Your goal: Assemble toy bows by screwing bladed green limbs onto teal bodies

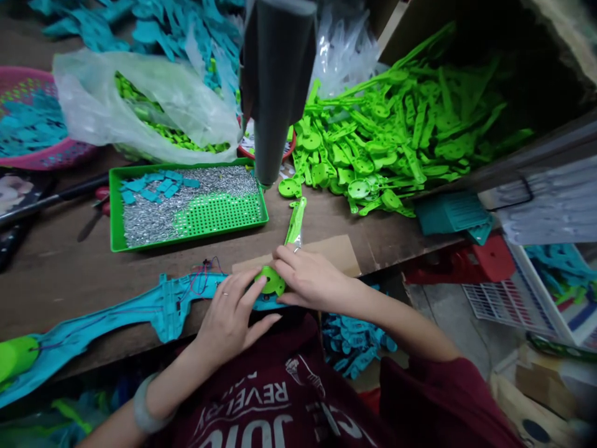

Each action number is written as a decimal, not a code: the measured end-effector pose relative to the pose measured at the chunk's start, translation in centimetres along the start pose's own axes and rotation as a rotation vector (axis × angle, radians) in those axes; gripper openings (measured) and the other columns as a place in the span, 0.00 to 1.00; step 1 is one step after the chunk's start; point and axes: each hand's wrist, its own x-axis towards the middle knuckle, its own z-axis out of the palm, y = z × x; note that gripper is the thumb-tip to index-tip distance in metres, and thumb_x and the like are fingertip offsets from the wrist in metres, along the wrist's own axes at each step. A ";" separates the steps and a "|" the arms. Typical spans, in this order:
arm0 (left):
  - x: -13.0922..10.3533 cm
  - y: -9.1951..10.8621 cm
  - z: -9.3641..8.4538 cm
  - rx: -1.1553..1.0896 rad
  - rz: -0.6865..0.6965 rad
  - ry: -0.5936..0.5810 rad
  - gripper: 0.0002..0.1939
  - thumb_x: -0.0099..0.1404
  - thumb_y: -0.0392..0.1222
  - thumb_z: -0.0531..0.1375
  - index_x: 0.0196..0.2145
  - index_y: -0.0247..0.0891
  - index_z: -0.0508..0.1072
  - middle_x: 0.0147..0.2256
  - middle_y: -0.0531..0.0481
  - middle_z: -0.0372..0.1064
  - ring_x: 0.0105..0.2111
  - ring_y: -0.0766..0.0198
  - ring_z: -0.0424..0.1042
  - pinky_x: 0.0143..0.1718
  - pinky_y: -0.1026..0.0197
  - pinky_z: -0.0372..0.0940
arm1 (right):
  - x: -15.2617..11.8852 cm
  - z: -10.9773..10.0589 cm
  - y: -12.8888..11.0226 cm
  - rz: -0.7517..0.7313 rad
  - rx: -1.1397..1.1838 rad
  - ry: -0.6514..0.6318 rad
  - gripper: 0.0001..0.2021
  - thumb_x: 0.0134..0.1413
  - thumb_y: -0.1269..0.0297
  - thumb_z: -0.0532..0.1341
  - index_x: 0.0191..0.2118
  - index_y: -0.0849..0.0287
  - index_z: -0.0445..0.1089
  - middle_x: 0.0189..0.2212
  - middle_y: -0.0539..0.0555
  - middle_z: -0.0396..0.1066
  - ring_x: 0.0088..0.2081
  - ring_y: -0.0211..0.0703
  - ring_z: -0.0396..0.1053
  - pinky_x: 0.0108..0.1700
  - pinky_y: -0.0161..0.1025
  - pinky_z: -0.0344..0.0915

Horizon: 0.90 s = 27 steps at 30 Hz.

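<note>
A long turquoise plastic shell [116,311] lies along the table's front edge, with thin red and dark wires [201,280] running in it. Over its right end sits a green round plastic piece [270,281] with holes in its face. My left hand [228,314] reaches in from the left, its fingertips on this piece and its thumb held apart. From the other side my right hand [305,274] curls its fingers on the piece's right edge, partly covering it. Just beyond that hand lies a narrow green plastic arm [295,221], its near end hidden by my fingers.
A green tray [189,246] holds small metal screws and turquoise pieces. Behind it stands an upright dark grey tool [282,93]. Green parts [373,137] pile up at right. A pink basket [77,152] and a plastic bag [84,93] are at left; cardboard [340,252] lies near my right hand.
</note>
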 end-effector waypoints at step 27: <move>-1.0 -1.0 0.5 0.067 0.375 -0.028 0.18 0.71 0.27 0.52 0.55 0.25 0.73 0.58 0.34 0.70 0.63 0.45 0.65 0.56 0.47 0.65 | 2.2 0.9 8.0 0.878 1.475 0.467 0.21 0.41 0.48 0.72 0.32 0.62 0.70 0.16 0.41 0.60 0.12 0.26 0.51 0.12 0.27 0.43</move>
